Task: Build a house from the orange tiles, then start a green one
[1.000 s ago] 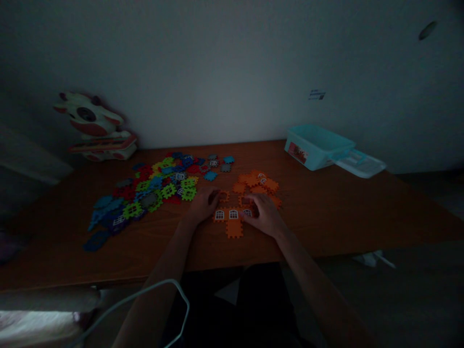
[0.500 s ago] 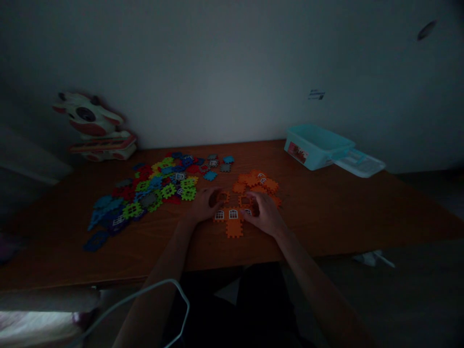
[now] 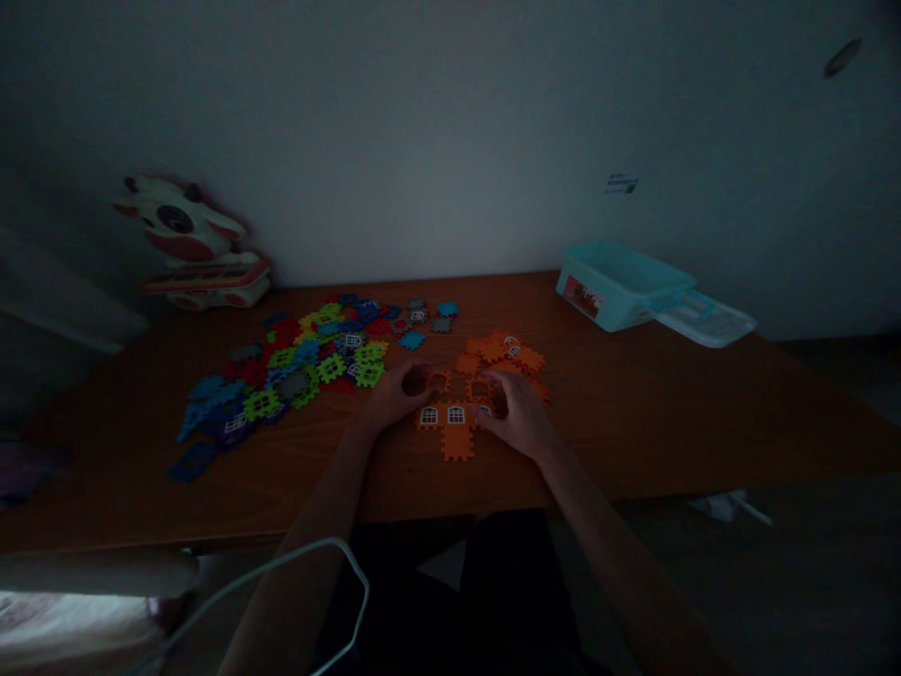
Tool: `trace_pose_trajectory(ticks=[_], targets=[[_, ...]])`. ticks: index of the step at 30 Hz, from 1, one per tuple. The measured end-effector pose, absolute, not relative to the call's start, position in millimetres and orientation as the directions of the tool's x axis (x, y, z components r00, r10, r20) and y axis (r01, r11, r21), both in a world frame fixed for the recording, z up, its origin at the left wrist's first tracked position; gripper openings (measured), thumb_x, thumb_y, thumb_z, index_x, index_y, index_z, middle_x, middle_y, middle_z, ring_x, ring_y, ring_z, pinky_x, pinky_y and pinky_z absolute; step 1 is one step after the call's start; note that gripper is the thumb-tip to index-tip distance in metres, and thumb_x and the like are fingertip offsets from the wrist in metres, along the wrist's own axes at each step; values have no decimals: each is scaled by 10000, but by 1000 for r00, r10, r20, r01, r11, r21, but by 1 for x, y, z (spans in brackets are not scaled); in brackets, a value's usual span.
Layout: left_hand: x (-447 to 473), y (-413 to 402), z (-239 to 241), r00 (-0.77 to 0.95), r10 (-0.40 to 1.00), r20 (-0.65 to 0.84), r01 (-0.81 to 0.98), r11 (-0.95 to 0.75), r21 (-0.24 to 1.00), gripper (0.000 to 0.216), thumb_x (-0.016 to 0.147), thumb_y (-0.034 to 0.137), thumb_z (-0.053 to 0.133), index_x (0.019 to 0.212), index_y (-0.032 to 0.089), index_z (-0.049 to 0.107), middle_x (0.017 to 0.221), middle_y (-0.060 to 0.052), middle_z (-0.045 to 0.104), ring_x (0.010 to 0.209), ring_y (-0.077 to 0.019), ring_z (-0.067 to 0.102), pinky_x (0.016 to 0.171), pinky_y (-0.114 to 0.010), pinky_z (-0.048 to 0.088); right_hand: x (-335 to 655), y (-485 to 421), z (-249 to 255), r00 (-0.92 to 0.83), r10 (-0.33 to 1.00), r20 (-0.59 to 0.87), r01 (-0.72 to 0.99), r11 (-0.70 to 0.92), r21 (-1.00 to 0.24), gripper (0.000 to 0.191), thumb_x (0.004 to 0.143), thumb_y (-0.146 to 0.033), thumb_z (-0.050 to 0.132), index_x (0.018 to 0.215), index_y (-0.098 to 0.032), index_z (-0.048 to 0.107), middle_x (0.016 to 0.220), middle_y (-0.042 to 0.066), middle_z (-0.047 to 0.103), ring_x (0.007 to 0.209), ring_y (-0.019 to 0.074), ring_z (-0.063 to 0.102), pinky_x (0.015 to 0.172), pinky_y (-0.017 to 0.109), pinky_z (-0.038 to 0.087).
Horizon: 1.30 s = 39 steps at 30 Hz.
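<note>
Against the wall at far left stands a cow-shaped toy keyboard (image 3: 190,235), cream and red, its markings too dim for me to read. To its right, flat tiles with notched edges lie in a loose heap (image 3: 308,352) of blue, red, lime, yellow, purple and grey, some cut with window openings, across a reddish-brown, wood-look tabletop (image 3: 668,413).

Just beside the heap I see the left hand (image 3: 394,394) about half open, thumb and forefinger curved in a C at the left side of a small orange frame (image 3: 446,380); whether they grip it, I cannot tell. At center, directly before the person, lies an orange T-shaped assembly (image 3: 456,428): three tiles in a row with white, arch-topped windows, and a plain square attached at the near side. A second open frame (image 3: 470,389) sits behind the row, near its right end.

The right hand (image 3: 521,413), also half open, has its thumb over the rightmost windowed tile and its fingers arched at that frame; its hold is unclear to me. Behind it spreads a pile of orange tiles (image 3: 499,349).

Farther right stands a turquoise plastic box (image 3: 619,305), its picture label (image 3: 583,298) unreadable, beneath an illegible printed wall sticker (image 3: 619,183). A translucent lid (image 3: 704,319) rests at the box's right side.
</note>
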State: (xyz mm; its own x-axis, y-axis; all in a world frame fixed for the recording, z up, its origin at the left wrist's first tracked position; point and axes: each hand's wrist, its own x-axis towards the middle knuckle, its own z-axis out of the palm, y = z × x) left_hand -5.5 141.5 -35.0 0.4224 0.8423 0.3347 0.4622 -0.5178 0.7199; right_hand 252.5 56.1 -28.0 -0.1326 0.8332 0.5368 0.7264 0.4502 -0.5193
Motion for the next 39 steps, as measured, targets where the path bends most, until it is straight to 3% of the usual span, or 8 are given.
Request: trace_pose_trajectory(ticks=[4,10,17,25,39], targets=[[-5,140,-34,463,765,449,549,-645,532,440,848,439,728,1223,233,624,1263,-80,679,1179,-268,618,1041,-466,497,252,56,-26,-138,834,534,730,450,-514,498,837,-365,739,1273,-242,533,1178,123,673,1088,300,646,943,493,526],[-3,141,-36,542,739,400,588,-674,447,349,938,453,616,1218,249,654,1266,-65,690,1145,-263,619,1031,-459,484,251,56,-24,-195,834,516,771,456,-445,237,848,-342,721,1049,-243,644,1099,90,701,1061,276,645,945,459,508],[-3,145,-39,578,699,421,561,-715,417,275,946,425,618,1131,233,682,1187,-75,718,1107,-252,655,1012,-446,483,249,53,-21,-259,807,530,784,496,-372,228,878,-342,690,1081,-241,670,1024,66,759,927,250,702,891,423,512],[-2,142,-36,580,689,435,568,-725,390,221,958,373,607,1092,215,687,1162,-78,711,1086,-242,650,973,-416,499,250,52,-21,-336,812,478,780,524,-342,530,768,-486,809,1199,-233,632,1190,89,729,1020,283,685,936,450,507],[-2,143,-36,576,714,398,584,-700,412,243,961,395,590,1100,238,713,1188,-79,695,1133,-252,633,1012,-435,482,248,53,-20,-315,858,406,758,485,-436,317,822,-396,789,1084,-257,678,1089,67,736,1011,257,681,901,423,551]])
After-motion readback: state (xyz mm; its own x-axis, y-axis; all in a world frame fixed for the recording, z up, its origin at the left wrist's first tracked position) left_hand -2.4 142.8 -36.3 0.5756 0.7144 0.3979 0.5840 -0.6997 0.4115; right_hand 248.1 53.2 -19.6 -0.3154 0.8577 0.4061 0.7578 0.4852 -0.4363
